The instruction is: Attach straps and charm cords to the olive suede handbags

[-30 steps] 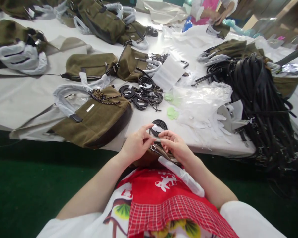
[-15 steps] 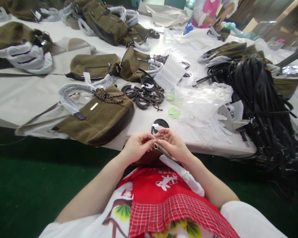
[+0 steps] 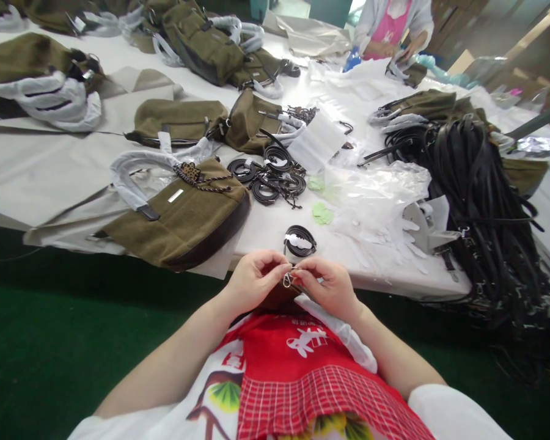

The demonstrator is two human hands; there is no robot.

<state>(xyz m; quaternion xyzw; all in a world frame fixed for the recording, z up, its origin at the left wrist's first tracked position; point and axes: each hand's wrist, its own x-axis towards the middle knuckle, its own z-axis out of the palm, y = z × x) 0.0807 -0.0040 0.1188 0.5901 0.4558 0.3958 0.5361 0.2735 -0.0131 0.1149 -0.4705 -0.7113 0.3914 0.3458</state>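
"At the bench (image 3: 266, 241) edge, what are the hands doing?"

"The left hand (image 3: 256, 280) and right hand (image 3: 333, 288) pinch a small clip (image 3: 287, 280) between them; I can't tell which part each grips."

"Any room?"

"Just beyond them a coil (image 3: 301, 240) lies on a bare strip. Left of them a bag (image 3: 187, 214) reaches the edge; right, plastic (image 3: 376, 189) spreads, then straps (image 3: 476, 165) hang past it."

The coiled strap (image 3: 301, 251) is black, the apron (image 3: 275, 349) red (partly white-checked).
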